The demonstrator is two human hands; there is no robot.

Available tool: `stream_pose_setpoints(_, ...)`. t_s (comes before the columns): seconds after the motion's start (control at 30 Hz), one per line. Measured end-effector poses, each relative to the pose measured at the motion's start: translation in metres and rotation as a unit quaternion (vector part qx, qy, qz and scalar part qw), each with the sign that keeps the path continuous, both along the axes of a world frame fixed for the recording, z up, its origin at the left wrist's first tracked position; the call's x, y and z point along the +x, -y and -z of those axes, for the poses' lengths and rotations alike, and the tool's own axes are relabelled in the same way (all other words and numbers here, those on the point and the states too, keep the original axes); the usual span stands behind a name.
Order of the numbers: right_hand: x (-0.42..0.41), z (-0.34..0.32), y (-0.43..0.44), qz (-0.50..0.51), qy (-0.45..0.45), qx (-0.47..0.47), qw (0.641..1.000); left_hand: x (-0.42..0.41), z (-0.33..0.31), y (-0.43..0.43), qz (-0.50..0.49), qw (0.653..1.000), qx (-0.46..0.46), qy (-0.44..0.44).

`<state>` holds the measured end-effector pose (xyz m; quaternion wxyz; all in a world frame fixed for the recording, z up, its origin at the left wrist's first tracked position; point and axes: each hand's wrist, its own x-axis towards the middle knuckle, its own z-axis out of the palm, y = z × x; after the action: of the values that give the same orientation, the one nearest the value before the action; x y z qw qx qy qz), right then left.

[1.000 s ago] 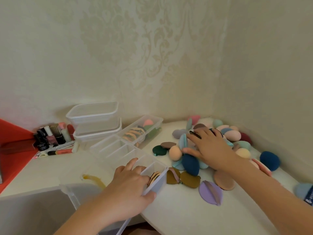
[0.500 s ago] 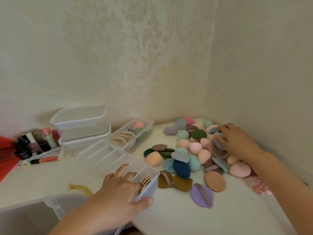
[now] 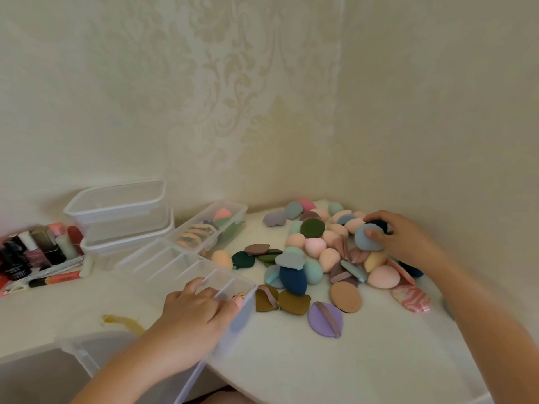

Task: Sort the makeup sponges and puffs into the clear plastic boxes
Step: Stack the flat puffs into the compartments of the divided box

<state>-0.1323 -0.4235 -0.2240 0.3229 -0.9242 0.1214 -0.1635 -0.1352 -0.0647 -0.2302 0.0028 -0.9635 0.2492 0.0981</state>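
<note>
**Picking a blue-grey puff out of the pile**

The step in hand looks like a pick. The right hand (image 3: 408,240) is in the pile of sponges and puffs (image 3: 315,246) at about 2 o'clock on the desk (image 3: 291,360). Its grip is closed on a blue-grey puff (image 3: 364,240), thumb on the face and fingers curled behind. A dark blue piece (image 3: 380,224) sits under those fingers; whether it is held too cannot be told. The forearm comes in from 4 o'clock. At 7 o'clock the left hand (image 3: 198,313) holds the near end of the divided clear box (image 3: 175,263), its grip curled on the wall with the thumb at the rim. The next move probably calls for lifting the puff clear without dragging its neighbours, then carrying it toward 9 o'clock into a fitting compartment. The second clear box (image 3: 215,225) at 11 o'clock already holds puffs
</note>
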Motion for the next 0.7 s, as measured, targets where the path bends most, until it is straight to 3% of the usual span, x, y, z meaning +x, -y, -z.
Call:
stream_pose_setpoints(0.1,-0.007,0.009,-0.011,0.053,0.02,0.072,0.996,-0.002,0.0,0.0,-0.006,1.0,-0.015,0.012)
stream_pose_setpoints(0.17,-0.009,0.018,-0.026,0.083,0.006,0.058,0.995,-0.001,0.0,-0.001,-0.006,1.0,-0.021,0.014)
stream_pose_setpoints(0.23,-0.011,0.029,-0.046,0.088,-0.014,0.012,0.996,-0.002,0.0,-0.001,0.002,1.0,-0.021,0.017)
stream_pose_setpoints(0.33,-0.014,0.037,-0.074,0.071,-0.003,-0.176,0.982,-0.007,-0.002,0.0,-0.003,0.999,-0.037,0.013)
stream_pose_setpoints(0.4,-0.015,0.04,-0.084,0.042,0.015,-0.248,0.968,-0.01,-0.004,0.001,-0.027,0.999,-0.04,0.018)
stream_pose_setpoints(0.53,-0.017,0.043,-0.088,0.022,-0.01,-0.294,0.956,-0.017,-0.005,0.007,-0.046,0.995,-0.047,0.08)
stream_pose_setpoints(0.7,-0.018,0.038,-0.074,0.016,-0.006,-0.262,0.965,-0.03,-0.001,0.011,-0.036,0.989,-0.061,0.133)
